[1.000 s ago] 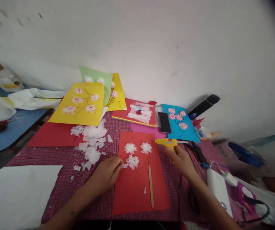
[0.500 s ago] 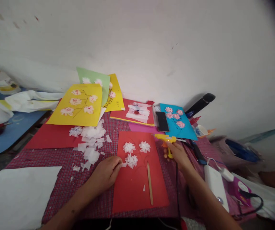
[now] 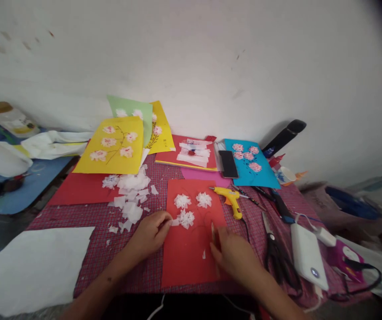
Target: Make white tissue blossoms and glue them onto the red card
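Observation:
A red sheet of paper (image 3: 184,262) lies in front of me with white paper flowers (image 3: 185,218) on it and thin drawn stems. At its left edge my left hand (image 3: 153,231) is closed in a pinch on a small white paper piece (image 3: 175,222), beside the lowest flower. My right hand (image 3: 232,251) is over the sheet's right side, its fingers closed round a wooden stick (image 3: 212,230), mostly hidden by the hand. The yellow glue gun (image 3: 230,199) lies beyond that hand, its nozzle over the sheet's upper right corner.
Loose white paper pieces (image 3: 133,200) are heaped to the left. Flower pictures on yellow paper (image 3: 114,162) and blue paper (image 3: 260,175) stand at the back. A phone (image 3: 228,164), black-handled scissors (image 3: 279,258) and a white power bank (image 3: 309,255) are on the right.
My right hand has let go of the glue gun, which now lies on the table, and has moved down to grip the wooden stick. My left hand stays pinched at the sheet's edge.

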`<state>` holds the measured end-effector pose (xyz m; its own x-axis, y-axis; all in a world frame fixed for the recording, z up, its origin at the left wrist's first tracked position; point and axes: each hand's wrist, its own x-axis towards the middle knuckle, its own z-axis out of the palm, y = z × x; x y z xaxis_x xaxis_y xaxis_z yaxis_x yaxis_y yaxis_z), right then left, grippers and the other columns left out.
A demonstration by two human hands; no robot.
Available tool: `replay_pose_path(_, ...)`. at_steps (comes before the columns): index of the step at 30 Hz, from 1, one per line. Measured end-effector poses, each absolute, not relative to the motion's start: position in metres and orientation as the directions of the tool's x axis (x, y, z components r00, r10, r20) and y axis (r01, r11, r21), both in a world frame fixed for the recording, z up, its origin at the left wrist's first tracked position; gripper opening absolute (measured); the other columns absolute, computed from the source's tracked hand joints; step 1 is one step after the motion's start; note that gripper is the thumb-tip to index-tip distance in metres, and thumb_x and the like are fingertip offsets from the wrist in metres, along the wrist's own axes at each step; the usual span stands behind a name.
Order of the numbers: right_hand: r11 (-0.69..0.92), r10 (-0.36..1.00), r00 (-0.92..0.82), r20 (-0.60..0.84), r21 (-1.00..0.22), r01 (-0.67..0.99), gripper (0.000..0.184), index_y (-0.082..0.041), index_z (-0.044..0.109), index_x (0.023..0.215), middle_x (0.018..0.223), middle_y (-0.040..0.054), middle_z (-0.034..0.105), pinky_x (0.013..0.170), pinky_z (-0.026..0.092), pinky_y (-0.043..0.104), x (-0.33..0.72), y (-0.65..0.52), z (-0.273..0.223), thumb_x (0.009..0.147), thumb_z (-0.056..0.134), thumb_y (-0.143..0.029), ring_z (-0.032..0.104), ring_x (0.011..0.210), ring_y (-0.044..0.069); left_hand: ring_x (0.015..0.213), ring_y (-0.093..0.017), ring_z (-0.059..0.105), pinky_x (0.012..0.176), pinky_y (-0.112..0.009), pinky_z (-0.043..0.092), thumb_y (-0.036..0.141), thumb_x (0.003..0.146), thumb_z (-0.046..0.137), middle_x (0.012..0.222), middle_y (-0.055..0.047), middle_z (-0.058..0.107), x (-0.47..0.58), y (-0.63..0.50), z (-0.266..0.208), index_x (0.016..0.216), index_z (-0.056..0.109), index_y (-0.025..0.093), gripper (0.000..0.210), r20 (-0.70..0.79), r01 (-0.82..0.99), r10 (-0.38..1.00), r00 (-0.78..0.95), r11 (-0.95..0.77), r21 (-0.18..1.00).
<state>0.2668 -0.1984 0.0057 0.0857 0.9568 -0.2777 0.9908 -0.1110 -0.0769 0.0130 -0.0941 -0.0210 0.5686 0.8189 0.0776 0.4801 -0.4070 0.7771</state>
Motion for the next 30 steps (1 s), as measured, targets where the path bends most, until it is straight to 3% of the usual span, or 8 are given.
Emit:
replay_pose_path(4, -0.102, 0.967, 0.097, -0.236, -0.01, 0.995, 0.04, -0.005, 0.059, 0.123, 0.089, 0.0183, 0.074, 0.058, 0.047, 0.032, 0.27, -0.204, -0.005, 0.083, 0.053, -0.011, 0.074, 0.071, 0.03, 0.08, -0.017, 0.061, 0.074, -0.029, 0.044, 0.025, 0.096, 0.046, 0.087, -0.001, 0.067, 0.014, -0.093, -0.018, 0.091, 0.06, 0.021, 0.016, 0.08, 0.468, 0.848, 0.524, -0.365, 0.805)
replay_pose_path(6, -0.079, 0.985, 0.065, -0.157, -0.08, 0.994, 0.053, -0.006, 0.053, 0.135, 0.095, 0.0182, 0.074, 0.06, 0.049, 0.033, 0.281, -0.206, -0.009, 0.082, 0.052, -0.008, 0.073, 0.071, 0.029, 0.08, -0.017, 0.062, 0.074, -0.029, 0.045, 0.026, 0.095, 0.047, 0.087, -0.001, 0.068, 0.014, -0.092, -0.016, 0.09, 0.062, 0.021, 0.016, 0.073, 0.466, 0.869, 0.489, -0.331, 0.821)
replay_pose_path(8, -0.026, 0.998, 0.011, -0.054, -0.275, 0.961, 0.045, -0.012, 0.062, 0.126, 0.099, 0.0153, 0.073, 0.068, 0.052, 0.036, 0.291, -0.208, -0.011, 0.083, 0.048, -0.008, 0.072, 0.076, 0.026, 0.079, -0.017, 0.061, 0.074, -0.029, 0.045, 0.027, 0.094, 0.047, 0.084, 0.0, 0.068, 0.015, -0.093, -0.014, 0.089, 0.062, 0.021, 0.017, 0.05, 0.463, 0.889, 0.455, -0.284, 0.84)
replay_pose_path(11, 0.068, 0.996, -0.018, 0.085, -0.629, 0.774, 0.029, -0.019, 0.07, 0.099, 0.094, 0.0086, 0.071, 0.079, 0.053, 0.035, 0.296, -0.207, -0.01, 0.088, 0.044, -0.012, 0.069, 0.085, 0.022, 0.076, -0.017, 0.06, 0.072, -0.028, 0.046, 0.031, 0.093, 0.048, 0.08, 0.0, 0.066, 0.017, -0.095, -0.009, 0.086, 0.062, 0.021, 0.019, -0.006, 0.432, 0.908, 0.418, -0.193, 0.881)
replay_pose_path(15, 0.063, 0.985, 0.108, 0.131, -0.872, 0.485, 0.025, -0.022, 0.067, 0.105, 0.092, 0.0042, 0.067, 0.072, 0.054, 0.03, 0.276, -0.2, -0.006, 0.084, 0.056, -0.014, 0.065, 0.079, 0.019, 0.071, -0.016, 0.06, 0.069, -0.028, 0.048, 0.036, 0.091, 0.051, 0.076, 0.0, 0.064, 0.025, -0.1, -0.004, 0.085, 0.062, 0.019, 0.021, -0.126, 0.304, 0.905, 0.406, -0.004, 0.953)
replay_pose_path(19, 0.141, 0.951, 0.206, 0.23, -0.916, 0.375, 0.009, -0.023, 0.067, 0.095, 0.081, 0.002, 0.065, 0.069, 0.053, 0.03, 0.244, -0.192, 0.001, 0.089, 0.061, -0.02, 0.063, 0.073, 0.018, 0.064, -0.014, 0.059, 0.065, -0.026, 0.048, 0.036, 0.088, 0.056, 0.072, 0.001, 0.064, 0.036, -0.106, -0.007, 0.085, 0.064, 0.018, 0.02, -0.217, 0.179, 0.897, 0.385, 0.158, 0.971)
replay_pose_path(24, 0.241, 0.942, 0.135, 0.306, -0.901, 0.36, 0.031, -0.023, 0.067, 0.071, 0.077, 0.005, 0.069, 0.077, 0.054, 0.036, 0.224, -0.191, 0.006, 0.098, 0.05, -0.023, 0.068, 0.078, 0.022, 0.061, -0.012, 0.058, 0.061, -0.025, 0.049, 0.035, 0.085, 0.062, 0.074, 0.001, 0.064, 0.044, -0.111, -0.015, 0.087, 0.065, 0.017, 0.019, -0.266, 0.061, 0.89, 0.371, 0.263, 0.963)
replay_pose_path(30, 0.229, 0.943, 0.142, 0.3, -0.898, 0.376, 0.029, -0.023, 0.07, 0.077, 0.075, 0.0055, 0.07, 0.073, 0.055, 0.035, 0.22, -0.19, 0.004, 0.098, 0.051, -0.027, 0.068, 0.073, 0.021, 0.064, -0.013, 0.06, 0.063, -0.026, 0.05, 0.035, 0.085, 0.063, 0.08, -0.002, 0.068, 0.047, -0.112, -0.016, 0.09, 0.067, 0.015, 0.021, -0.254, 0.057, 0.886, 0.389, 0.252, 0.966)
